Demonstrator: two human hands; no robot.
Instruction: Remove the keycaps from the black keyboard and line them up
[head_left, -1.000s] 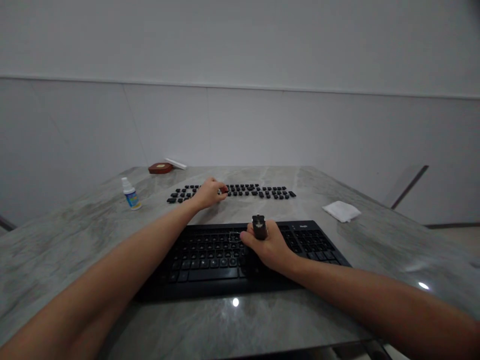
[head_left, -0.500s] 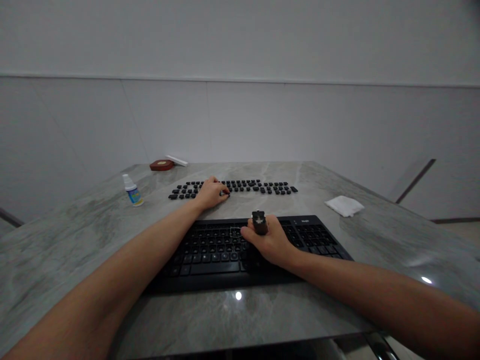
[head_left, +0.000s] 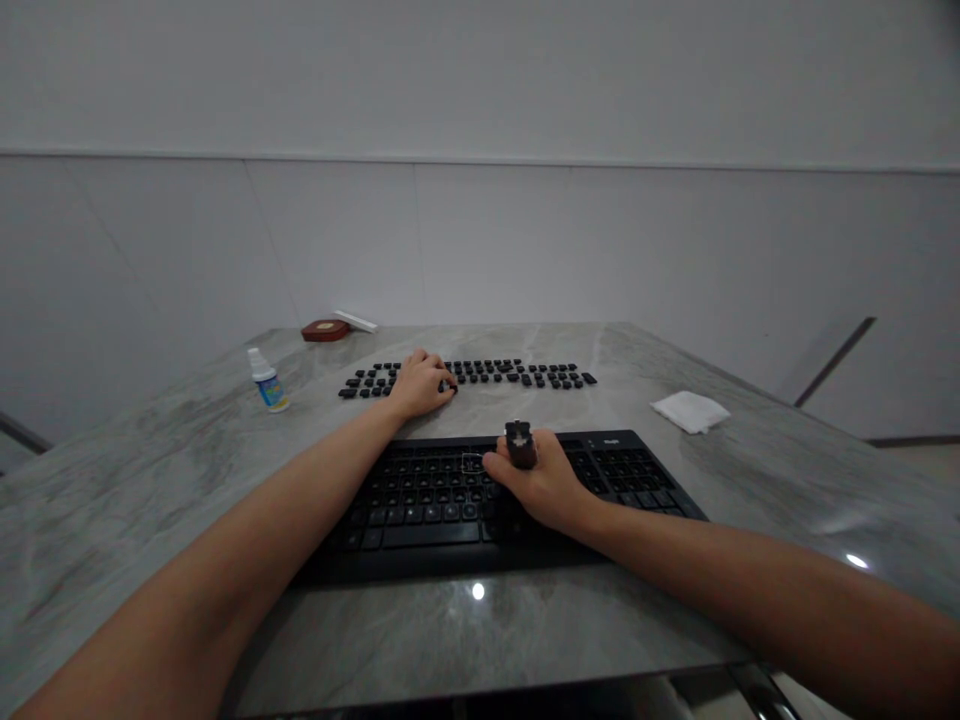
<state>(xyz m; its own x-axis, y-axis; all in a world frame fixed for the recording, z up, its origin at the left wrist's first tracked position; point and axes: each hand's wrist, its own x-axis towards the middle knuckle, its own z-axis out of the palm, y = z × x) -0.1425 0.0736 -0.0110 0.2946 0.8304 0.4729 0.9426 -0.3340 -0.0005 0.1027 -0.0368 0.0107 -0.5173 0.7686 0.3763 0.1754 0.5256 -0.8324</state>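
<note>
My left hand (head_left: 421, 385) is over the rows of loose black keycaps (head_left: 491, 370), its thumb and fingers pinched on a single keycap (head_left: 454, 388) at the near edge of the rows. The black keyboard (head_left: 431, 535) lies in front of me, many of its keys bare of caps, while the space bar and some bottom keys are in place. Above its middle, my right hand (head_left: 546, 485) is closed round the dark handle of a keycap puller (head_left: 520, 446). The puller's thin wire loop (head_left: 472, 463) sticks out leftward over the keys. My right hand covers part of the keyboard.
A small white spray bottle (head_left: 268, 382) with a blue label stands at the left. A folded white cloth (head_left: 690, 411) lies at the right. At the back left are a reddish-brown case (head_left: 325, 331) and a white flat object (head_left: 355, 321). The marble tabletop (head_left: 150, 500) ends before a wall.
My left hand has shifted very slightly back toward the left with the keycap in its fingers. The right hand and the keycap puller look the same, apart from a slight drift of the whole view.
</note>
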